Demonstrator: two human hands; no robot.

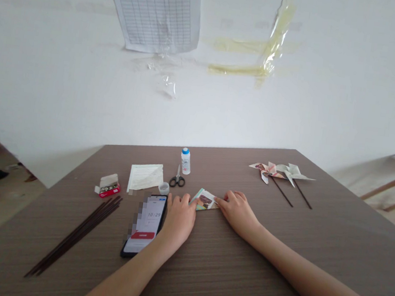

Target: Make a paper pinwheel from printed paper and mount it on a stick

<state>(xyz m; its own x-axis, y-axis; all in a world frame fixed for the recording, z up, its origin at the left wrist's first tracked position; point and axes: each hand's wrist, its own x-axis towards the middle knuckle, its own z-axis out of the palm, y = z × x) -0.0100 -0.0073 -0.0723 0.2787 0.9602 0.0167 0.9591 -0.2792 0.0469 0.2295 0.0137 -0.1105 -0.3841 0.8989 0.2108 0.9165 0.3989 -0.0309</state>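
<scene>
Below a white wall, a printed paper is lying mid-frame on a brown table. The left hand, fingers spread, is pressing its left edge; the right, loosely curled, is touching its right edge, any pinch unclear. Two pinwheels are resting right of center.

The phone shows 10:29; print on the wall sheet is too small to read
</scene>
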